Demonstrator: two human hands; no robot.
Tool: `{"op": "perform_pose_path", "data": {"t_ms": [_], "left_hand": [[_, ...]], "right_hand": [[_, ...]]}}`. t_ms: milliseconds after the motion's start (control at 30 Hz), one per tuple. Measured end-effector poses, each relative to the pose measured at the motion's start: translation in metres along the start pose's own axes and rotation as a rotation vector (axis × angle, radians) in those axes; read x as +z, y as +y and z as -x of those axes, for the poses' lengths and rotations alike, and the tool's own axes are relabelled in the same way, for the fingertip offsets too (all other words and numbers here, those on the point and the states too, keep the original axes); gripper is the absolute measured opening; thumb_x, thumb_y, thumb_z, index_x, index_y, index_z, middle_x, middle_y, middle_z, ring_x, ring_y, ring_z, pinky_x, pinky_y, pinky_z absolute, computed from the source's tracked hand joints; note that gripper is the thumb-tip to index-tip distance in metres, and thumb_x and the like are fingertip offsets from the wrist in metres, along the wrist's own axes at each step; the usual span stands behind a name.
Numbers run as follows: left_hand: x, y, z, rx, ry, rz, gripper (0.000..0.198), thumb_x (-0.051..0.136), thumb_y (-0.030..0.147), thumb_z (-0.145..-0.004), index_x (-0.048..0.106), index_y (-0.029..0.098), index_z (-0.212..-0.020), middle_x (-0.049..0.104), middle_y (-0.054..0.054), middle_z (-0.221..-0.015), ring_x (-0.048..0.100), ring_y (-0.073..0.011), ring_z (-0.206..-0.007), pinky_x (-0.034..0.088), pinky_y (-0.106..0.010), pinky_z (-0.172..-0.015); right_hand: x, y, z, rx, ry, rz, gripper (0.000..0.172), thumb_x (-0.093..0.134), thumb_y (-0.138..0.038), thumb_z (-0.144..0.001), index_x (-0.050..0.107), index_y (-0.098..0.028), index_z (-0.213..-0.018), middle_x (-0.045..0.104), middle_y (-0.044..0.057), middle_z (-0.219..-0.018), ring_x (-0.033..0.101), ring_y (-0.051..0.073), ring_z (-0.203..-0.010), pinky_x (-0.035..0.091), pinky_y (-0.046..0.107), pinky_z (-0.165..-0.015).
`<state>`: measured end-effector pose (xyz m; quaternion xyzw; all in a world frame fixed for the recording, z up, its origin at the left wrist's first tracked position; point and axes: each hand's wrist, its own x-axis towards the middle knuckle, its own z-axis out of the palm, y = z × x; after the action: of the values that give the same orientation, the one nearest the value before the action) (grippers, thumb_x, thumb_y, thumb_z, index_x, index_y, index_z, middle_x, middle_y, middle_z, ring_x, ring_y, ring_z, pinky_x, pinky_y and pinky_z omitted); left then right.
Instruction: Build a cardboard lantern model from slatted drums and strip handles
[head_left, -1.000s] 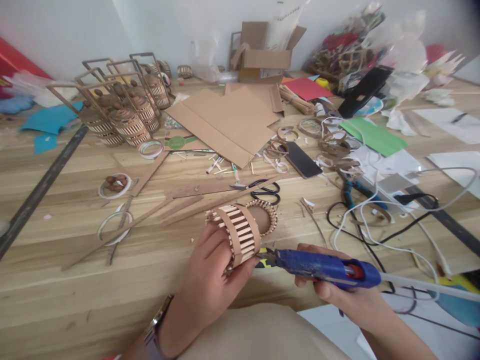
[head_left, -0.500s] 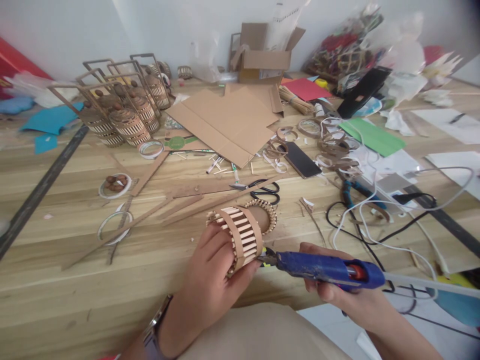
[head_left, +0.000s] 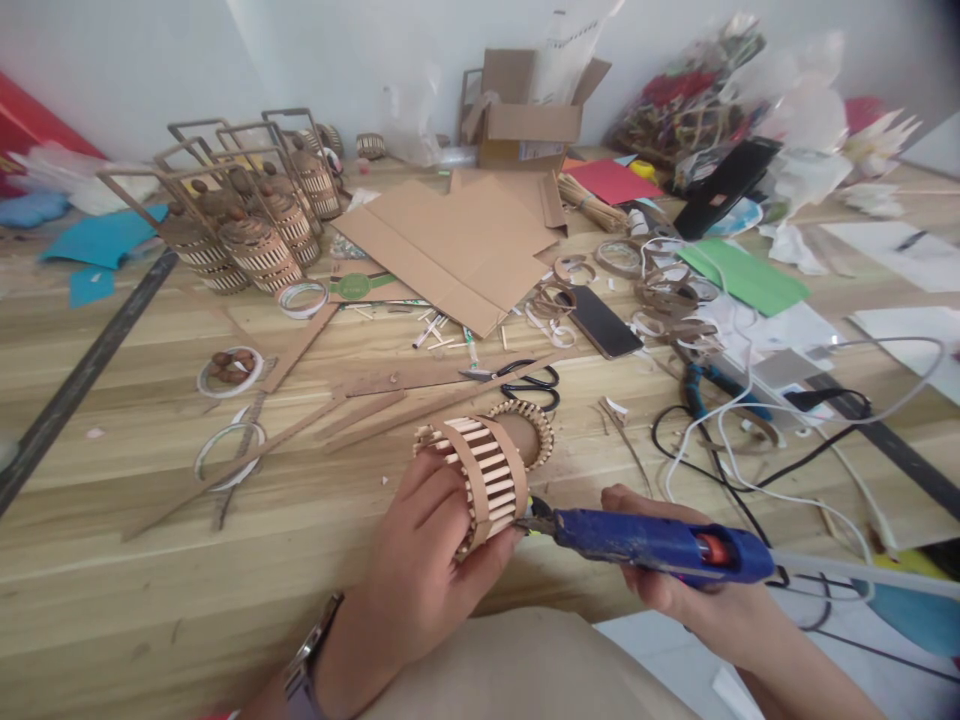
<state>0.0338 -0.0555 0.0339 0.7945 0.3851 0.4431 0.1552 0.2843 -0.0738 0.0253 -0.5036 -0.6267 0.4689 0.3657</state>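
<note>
In the head view, my left hand (head_left: pixel 427 545) is wrapped round a small cylinder of wooden sticks (head_left: pixel 491 475) banded with brown card strips. My right hand (head_left: pixel 675 590) grips a blue hot glue gun (head_left: pixel 645 545), a pale glue stick (head_left: pixel 840 565) coming out of its back end. The gun's nozzle is at the cylinder's lower right edge, close to my left thumb; whether it touches, I cannot tell. Just behind the cylinder lies a stick-edged ring with a brown base (head_left: pixel 536 425). My right fingertips are partly hidden by the gun.
Black-handled scissors (head_left: pixel 529 380) and card strips (head_left: pixel 397 400) lie beyond the cylinder. A phone (head_left: pixel 606 320), pliers (head_left: pixel 697 390) and tangled white cables (head_left: pixel 739 400) are to the right. Several stick lanterns (head_left: pixel 259 245) stand back left, near cardboard sheets (head_left: pixel 450 240) and a box (head_left: pixel 529 120).
The glue gun has shifted very slightly, its nozzle staying by the cylinder's lower edge. My left hand and the cylinder have barely moved.
</note>
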Motion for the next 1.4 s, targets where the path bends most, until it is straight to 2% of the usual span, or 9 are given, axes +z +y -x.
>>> {"op": "perform_pose_path", "data": {"t_ms": [267, 500, 700, 867, 933, 1067, 1267, 1400], "left_hand": [[0.001, 0.000, 0.001, -0.026, -0.004, 0.029, 0.015, 0.062, 0.013, -0.087, 0.062, 0.020, -0.101, 0.070, -0.005, -0.096, 0.061, -0.0198, -0.096, 0.050, -0.033, -0.090], [0.000, 0.002, -0.001, -0.044, 0.013, 0.062, 0.016, 0.062, 0.013, -0.085, 0.063, 0.021, -0.099, 0.071, -0.006, -0.095, 0.063, -0.0208, -0.094, 0.053, -0.033, -0.086], [0.000, 0.003, -0.002, -0.137, 0.021, 0.107, 0.015, 0.062, 0.015, -0.084, 0.065, 0.023, -0.096, 0.071, -0.005, -0.097, 0.064, -0.0214, -0.094, 0.053, -0.033, -0.084], [0.000, 0.005, -0.002, -0.247, 0.063, 0.203, 0.007, 0.061, 0.016, -0.082, 0.063, 0.022, -0.084, 0.069, -0.001, -0.083, 0.065, -0.0176, -0.078, 0.054, -0.029, -0.073], [0.000, 0.006, -0.002, -0.298, 0.064, 0.221, 0.006, 0.061, 0.016, -0.080, 0.062, 0.022, -0.080, 0.067, 0.000, -0.077, 0.064, -0.0169, -0.073, 0.054, -0.029, -0.070], [0.001, 0.006, -0.002, -0.375, 0.067, 0.223, 0.004, 0.061, 0.018, -0.078, 0.062, 0.021, -0.076, 0.066, 0.000, -0.074, 0.063, -0.0162, -0.068, 0.054, -0.028, -0.066], [0.001, 0.007, -0.004, -0.408, 0.094, 0.254, 0.004, 0.062, 0.018, -0.077, 0.063, 0.021, -0.075, 0.066, 0.000, -0.076, 0.063, -0.0156, -0.069, 0.054, -0.027, -0.067], [0.001, 0.007, -0.005, -0.413, 0.093, 0.261, 0.005, 0.064, 0.018, -0.076, 0.063, 0.021, -0.073, 0.065, 0.001, -0.074, 0.062, -0.0153, -0.069, 0.053, -0.026, -0.067]], "right_hand": [[0.001, -0.003, -0.001, -0.047, -0.014, 0.032, 0.049, 0.067, -0.071, -0.072, 0.054, -0.026, -0.059, 0.053, 0.002, -0.058, 0.049, 0.019, -0.051, 0.041, 0.029, -0.047], [0.008, -0.014, -0.007, -0.107, -0.015, 0.050, 0.061, 0.059, -0.080, -0.071, 0.050, -0.022, -0.054, 0.046, -0.001, -0.053, 0.043, 0.015, -0.049, 0.034, 0.028, -0.046], [0.009, -0.015, -0.006, -0.192, -0.011, 0.087, 0.056, 0.059, -0.076, -0.076, 0.061, -0.021, -0.062, 0.054, 0.001, -0.057, 0.049, 0.016, -0.053, 0.036, 0.029, -0.049], [0.009, -0.011, -0.006, -0.233, 0.040, 0.071, 0.044, 0.065, -0.067, -0.078, 0.067, -0.024, -0.071, 0.062, 0.002, -0.062, 0.056, 0.019, -0.058, 0.042, 0.029, -0.053], [0.008, -0.008, -0.005, -0.224, 0.044, 0.056, 0.041, 0.064, -0.064, -0.080, 0.069, -0.025, -0.073, 0.065, 0.003, -0.064, 0.061, 0.021, -0.063, 0.045, 0.030, -0.055], [0.007, -0.005, -0.002, -0.181, 0.041, 0.041, 0.045, 0.061, -0.068, -0.081, 0.071, -0.025, -0.073, 0.066, 0.006, -0.067, 0.063, 0.023, -0.065, 0.048, 0.031, -0.055], [0.006, -0.002, 0.000, -0.132, -0.035, 0.017, 0.049, 0.058, -0.072, -0.080, 0.072, -0.024, -0.076, 0.064, 0.005, -0.068, 0.061, 0.021, -0.061, 0.049, 0.030, -0.053], [0.007, -0.001, -0.001, -0.110, 0.008, -0.022, 0.049, 0.056, -0.073, -0.080, 0.070, -0.026, -0.075, 0.064, 0.004, -0.067, 0.062, 0.022, -0.063, 0.050, 0.031, -0.056]]}}
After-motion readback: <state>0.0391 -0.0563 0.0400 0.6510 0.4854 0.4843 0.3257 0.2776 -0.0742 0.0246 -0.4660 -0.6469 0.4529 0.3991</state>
